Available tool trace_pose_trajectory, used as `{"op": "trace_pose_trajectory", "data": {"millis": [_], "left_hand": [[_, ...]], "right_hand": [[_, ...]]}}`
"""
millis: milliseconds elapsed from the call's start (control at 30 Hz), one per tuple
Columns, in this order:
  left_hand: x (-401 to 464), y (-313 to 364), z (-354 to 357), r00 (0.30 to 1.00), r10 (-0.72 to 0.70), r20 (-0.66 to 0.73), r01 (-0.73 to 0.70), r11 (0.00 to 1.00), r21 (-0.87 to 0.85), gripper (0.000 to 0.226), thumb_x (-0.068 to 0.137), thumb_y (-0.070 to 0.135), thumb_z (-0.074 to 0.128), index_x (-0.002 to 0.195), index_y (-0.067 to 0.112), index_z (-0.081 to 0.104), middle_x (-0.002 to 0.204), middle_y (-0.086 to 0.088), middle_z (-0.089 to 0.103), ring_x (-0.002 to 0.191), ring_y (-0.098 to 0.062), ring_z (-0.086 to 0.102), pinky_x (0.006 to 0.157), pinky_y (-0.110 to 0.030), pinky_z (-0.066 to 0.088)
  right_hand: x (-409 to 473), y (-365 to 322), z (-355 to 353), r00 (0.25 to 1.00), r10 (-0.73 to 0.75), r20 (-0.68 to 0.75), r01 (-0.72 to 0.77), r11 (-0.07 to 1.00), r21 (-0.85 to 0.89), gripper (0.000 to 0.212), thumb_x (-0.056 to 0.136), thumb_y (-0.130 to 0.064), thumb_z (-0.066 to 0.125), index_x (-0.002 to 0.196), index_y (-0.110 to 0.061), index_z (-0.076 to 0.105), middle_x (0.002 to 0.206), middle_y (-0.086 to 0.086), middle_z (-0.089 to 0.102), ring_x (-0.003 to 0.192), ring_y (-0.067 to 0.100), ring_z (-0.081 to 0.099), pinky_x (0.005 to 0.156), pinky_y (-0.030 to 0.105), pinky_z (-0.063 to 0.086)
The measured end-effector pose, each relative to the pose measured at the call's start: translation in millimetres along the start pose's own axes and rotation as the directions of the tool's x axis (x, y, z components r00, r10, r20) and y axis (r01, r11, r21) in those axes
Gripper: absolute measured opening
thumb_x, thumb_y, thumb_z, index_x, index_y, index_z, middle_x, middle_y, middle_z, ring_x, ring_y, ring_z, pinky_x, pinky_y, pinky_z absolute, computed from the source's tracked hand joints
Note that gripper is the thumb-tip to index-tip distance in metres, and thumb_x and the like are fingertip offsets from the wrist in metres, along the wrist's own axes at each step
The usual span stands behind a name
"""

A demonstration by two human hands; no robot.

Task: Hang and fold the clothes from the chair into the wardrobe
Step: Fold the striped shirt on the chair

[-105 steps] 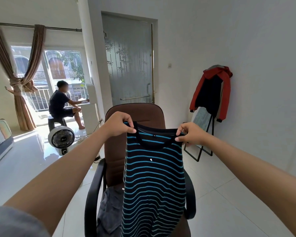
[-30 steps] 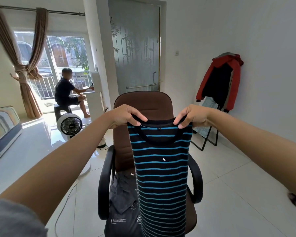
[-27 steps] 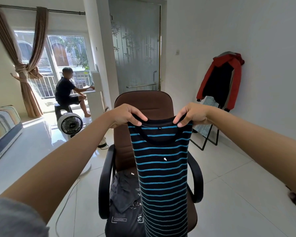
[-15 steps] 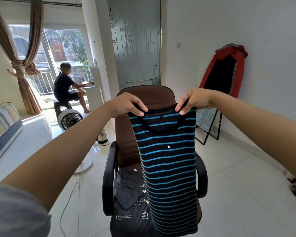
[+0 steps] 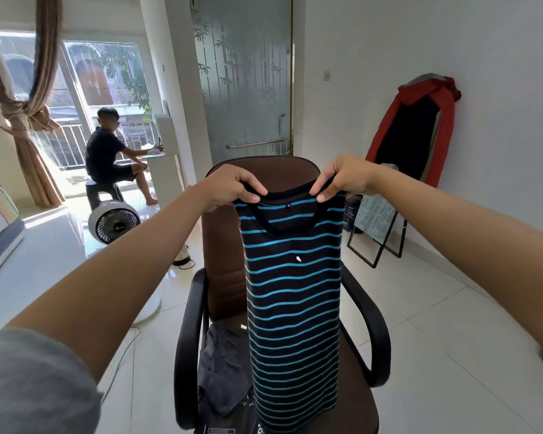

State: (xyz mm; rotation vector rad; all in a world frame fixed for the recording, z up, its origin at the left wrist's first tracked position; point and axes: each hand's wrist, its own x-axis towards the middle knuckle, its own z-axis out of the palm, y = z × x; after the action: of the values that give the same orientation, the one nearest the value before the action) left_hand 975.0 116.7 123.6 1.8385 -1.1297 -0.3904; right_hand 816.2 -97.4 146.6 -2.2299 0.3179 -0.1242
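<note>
White-tiled room, white walls, frosted glass door at the back, behind the fingers. Brown office chair with black armrests sits directly below and beyond both hands. Left hand pinches the striped shirt at its left shoulder, fingers curled over the collar edge. Right hand pinches the right shoulder the same way, fingertips on the neckline. Shirt hangs straight down from the fingers, black with blue stripes, folded narrow, lower end over the seat. Dark grey clothes lie on the seat, below the left fingers, just beside the shirt. Left of the left fingers: fan on the floor, a person seated by the window. Right of the right fingers: red-black jacket draped over a stand against the wall.
</note>
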Motion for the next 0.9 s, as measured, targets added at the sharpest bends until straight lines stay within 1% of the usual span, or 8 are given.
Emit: {"op": "trace_pose_trajectory", "data": {"millis": [67, 167, 300, 500, 600, 667, 800, 900], "left_hand": [[22.5, -6.8, -6.8, 1.000, -0.019, 0.021, 0.019, 1.000, -0.020, 0.025, 0.077, -0.012, 0.064, 0.080, 0.012, 0.071, 0.089, -0.007, 0.069, 0.087, -0.021, 0.064, 0.072, -0.020, 0.054], [60.5, -14.2, -17.6, 0.994, -0.070, 0.085, 0.073, 0.997, -0.032, 0.026, 0.081, -0.012, 0.059, 0.088, 0.010, 0.071, 0.096, -0.008, 0.070, 0.089, -0.018, 0.065, 0.069, -0.016, 0.053], [109.0, -22.7, -28.1, 0.983, -0.124, 0.132, 0.129, 0.991, -0.026, 0.027, 0.083, -0.012, 0.056, 0.093, 0.008, 0.070, 0.098, -0.008, 0.070, 0.090, -0.017, 0.066, 0.069, -0.016, 0.053], [158.6, -38.9, -37.5, 0.973, -0.182, 0.143, 0.187, 0.982, -0.024, 0.027, 0.085, -0.009, 0.055, 0.091, 0.012, 0.071, 0.096, -0.006, 0.071, 0.088, -0.017, 0.066, 0.069, -0.017, 0.054], [171.4, -47.3, -39.9, 0.968, -0.196, 0.153, 0.207, 0.977, -0.055, 0.031, 0.085, -0.010, 0.054, 0.086, 0.014, 0.073, 0.090, -0.003, 0.073, 0.086, -0.017, 0.068, 0.070, -0.019, 0.054], [172.1, -52.9, -38.5, 0.966, -0.197, 0.169, 0.212, 0.975, -0.072, 0.033, 0.086, -0.011, 0.053, 0.084, 0.014, 0.074, 0.090, -0.003, 0.074, 0.085, -0.016, 0.069, 0.069, -0.019, 0.054], [156.3, -63.1, -27.4, 0.956, -0.185, 0.229, 0.209, 0.974, -0.088, 0.039, 0.086, -0.012, 0.052, 0.082, 0.018, 0.077, 0.091, -0.003, 0.074, 0.086, -0.016, 0.070, 0.072, -0.021, 0.055], [129.2, -69.2, -10.6, 0.941, -0.184, 0.283, 0.218, 0.971, -0.094, 0.040, 0.085, -0.013, 0.052, 0.083, 0.018, 0.077, 0.091, -0.004, 0.074, 0.087, -0.018, 0.070, 0.073, -0.021, 0.055]], "right_hand": [[26.2, 7.2, -7.5, 1.000, -0.004, 0.007, 0.004, 1.000, 0.017, 0.021, 0.075, 0.007, 0.072, 0.086, -0.011, 0.074, 0.078, 0.001, 0.074, 0.085, 0.020, 0.070, 0.071, 0.026, 0.060], [66.0, 17.6, -20.4, 0.999, -0.008, 0.036, 0.007, 1.000, 0.020, 0.021, 0.076, 0.006, 0.071, 0.086, -0.012, 0.074, 0.080, 0.001, 0.074, 0.081, 0.016, 0.070, 0.070, 0.025, 0.060], [120.5, 34.4, -36.7, 0.996, -0.019, 0.086, 0.016, 0.999, 0.041, 0.025, 0.075, 0.006, 0.072, 0.076, -0.018, 0.077, 0.081, 0.003, 0.075, 0.085, 0.020, 0.071, 0.078, 0.033, 0.060], [177.7, 51.4, -50.0, 0.994, -0.046, 0.103, 0.043, 0.999, 0.033, 0.024, 0.075, 0.004, 0.073, 0.076, -0.020, 0.077, 0.078, -0.001, 0.075, 0.080, 0.016, 0.071, 0.075, 0.030, 0.060], [190.9, 58.3, -51.7, 0.993, -0.062, 0.096, 0.058, 0.997, 0.042, 0.022, 0.076, 0.004, 0.073, 0.079, -0.018, 0.075, 0.074, -0.003, 0.075, 0.074, 0.012, 0.071, 0.064, 0.023, 0.058], [194.0, 64.1, -49.4, 0.992, -0.069, 0.103, 0.064, 0.996, 0.054, 0.026, 0.075, 0.005, 0.073, 0.075, -0.021, 0.077, 0.073, -0.001, 0.075, 0.072, 0.013, 0.071, 0.062, 0.023, 0.058], [183.7, 79.3, -35.9, 0.986, -0.085, 0.141, 0.077, 0.995, 0.060, 0.027, 0.074, 0.004, 0.074, 0.074, -0.023, 0.078, 0.078, 0.002, 0.075, 0.082, 0.020, 0.071, 0.081, 0.036, 0.059], [160.0, 92.7, -17.7, 0.980, -0.062, 0.188, 0.050, 0.996, 0.068, 0.027, 0.073, 0.005, 0.075, 0.076, -0.022, 0.078, 0.080, 0.003, 0.075, 0.083, 0.022, 0.071, 0.086, 0.042, 0.057]]}}
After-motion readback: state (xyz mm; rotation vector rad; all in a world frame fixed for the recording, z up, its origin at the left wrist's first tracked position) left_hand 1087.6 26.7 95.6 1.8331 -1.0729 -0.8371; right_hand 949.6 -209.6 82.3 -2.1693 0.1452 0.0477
